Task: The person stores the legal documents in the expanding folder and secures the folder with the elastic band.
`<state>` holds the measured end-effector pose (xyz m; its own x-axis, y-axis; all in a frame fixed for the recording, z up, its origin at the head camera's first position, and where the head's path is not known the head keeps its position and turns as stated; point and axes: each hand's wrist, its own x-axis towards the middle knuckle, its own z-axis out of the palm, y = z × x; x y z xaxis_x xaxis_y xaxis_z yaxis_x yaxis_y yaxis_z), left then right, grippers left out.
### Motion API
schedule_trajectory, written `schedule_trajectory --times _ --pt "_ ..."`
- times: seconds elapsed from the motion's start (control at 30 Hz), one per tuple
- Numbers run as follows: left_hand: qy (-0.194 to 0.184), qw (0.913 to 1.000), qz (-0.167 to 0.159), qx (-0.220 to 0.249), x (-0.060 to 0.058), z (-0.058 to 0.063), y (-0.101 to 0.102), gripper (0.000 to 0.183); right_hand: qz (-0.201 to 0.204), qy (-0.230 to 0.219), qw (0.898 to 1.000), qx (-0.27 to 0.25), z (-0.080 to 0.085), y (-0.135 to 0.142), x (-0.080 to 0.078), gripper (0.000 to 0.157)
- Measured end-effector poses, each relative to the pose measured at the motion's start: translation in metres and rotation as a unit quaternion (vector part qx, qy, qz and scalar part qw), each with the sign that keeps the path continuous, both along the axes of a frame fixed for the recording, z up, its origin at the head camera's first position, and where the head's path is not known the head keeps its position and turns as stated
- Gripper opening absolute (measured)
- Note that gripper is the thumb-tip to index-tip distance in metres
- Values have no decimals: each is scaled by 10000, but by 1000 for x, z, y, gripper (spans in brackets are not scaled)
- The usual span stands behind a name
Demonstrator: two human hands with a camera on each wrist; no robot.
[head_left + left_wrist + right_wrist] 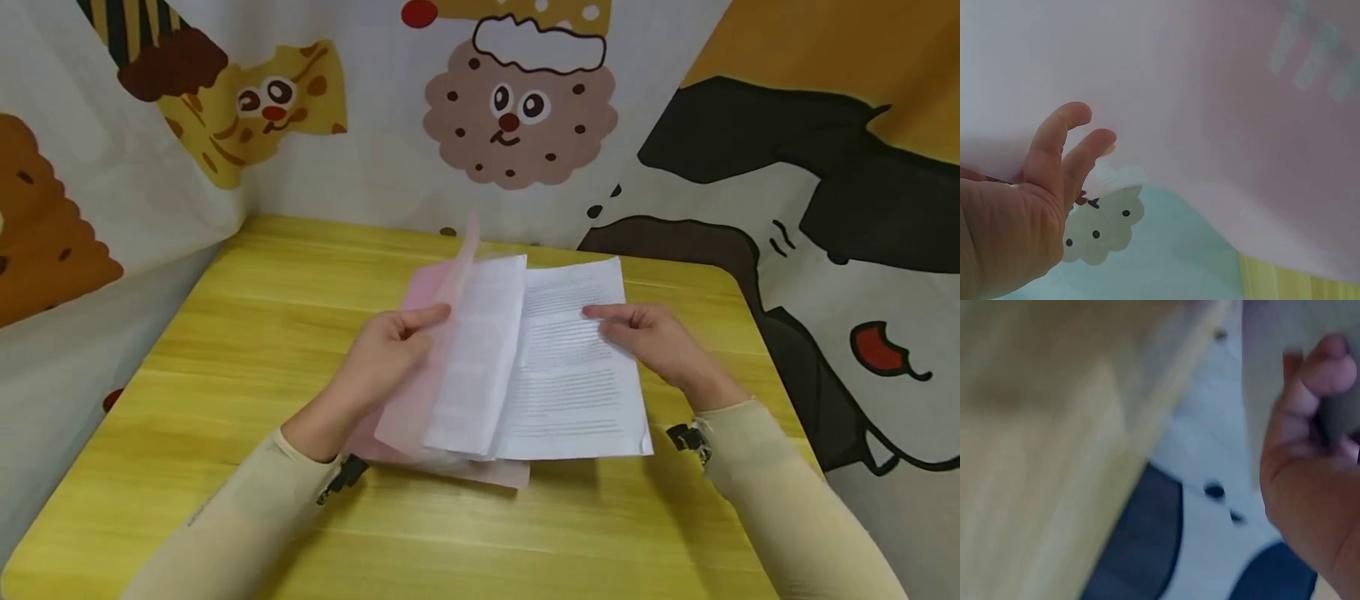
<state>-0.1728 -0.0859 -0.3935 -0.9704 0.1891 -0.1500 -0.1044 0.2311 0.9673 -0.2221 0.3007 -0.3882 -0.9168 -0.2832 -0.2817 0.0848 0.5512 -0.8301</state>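
Note:
My left hand [382,354] pinches the thin pink cover of a folder [420,287], thumb on top. The cover stands partly raised, bent at its upper end. White printed sheets [566,387] stick out of the folder to the right, lines of text facing up. Their right edge is held by my right hand [663,342], thumb and index finger on the page. One white sheet [480,358] stands lifted beside the pink cover. In the left wrist view, the pale pink cover [1210,125] fills most of the picture behind my fingers. The right wrist view is blurred.
The folder is over a yellow wood-grain table [225,375] with rounded corners. Behind it hangs a white cloth with cartoon prints, among them a cookie face [521,125]. Small dark devices sit at both wrists.

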Motion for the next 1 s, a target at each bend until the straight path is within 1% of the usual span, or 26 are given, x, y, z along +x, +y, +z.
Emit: schedule_trajectory --times 0.1,0.23,0.3,0.43,0.53,0.6,0.67,0.73,0.77,0.87,0.93,1.0 --pt "-19 10000 69 -12 0 2 1 54 -337 309 9989 -94 -16 -21 6 43" --pt "-52 9998 187 -39 1 3 4 55 -699 721 9949 8 -33 -57 19 42" --pt "-51 9998 199 -21 1 3 6 55 -679 927 9933 112 -40 -77 25 43" --pt "-6 9999 121 -54 4 2 8 54 -459 1179 9917 218 -50 -106 31 51" --pt "11 9999 20 -112 6 3 8 54 -323 1049 9939 -47 -52 -114 30 58" --pt "31 9999 -47 -138 7 3 5 54 -269 922 9952 -207 -52 -114 27 62" --pt "55 9999 -116 -112 8 4 3 54 -333 683 9964 -373 -51 -112 24 65" --pt "85 9998 -192 -65 9 4 0 54 -580 397 9961 -534 -50 -109 22 67" --pt "87 9997 -218 -44 9 4 -1 54 -790 238 9943 -676 -51 -108 21 67" --pt "88 9996 -253 38 10 3 -1 54 -1533 -91 9828 -1024 -53 -105 21 64" --pt "128 9996 -244 64 11 2 0 54 -1821 -69 9773 -1081 -56 -106 21 60" --pt "216 9994 -269 98 11 1 2 54 -1838 129 9786 -919 -59 -110 20 57"
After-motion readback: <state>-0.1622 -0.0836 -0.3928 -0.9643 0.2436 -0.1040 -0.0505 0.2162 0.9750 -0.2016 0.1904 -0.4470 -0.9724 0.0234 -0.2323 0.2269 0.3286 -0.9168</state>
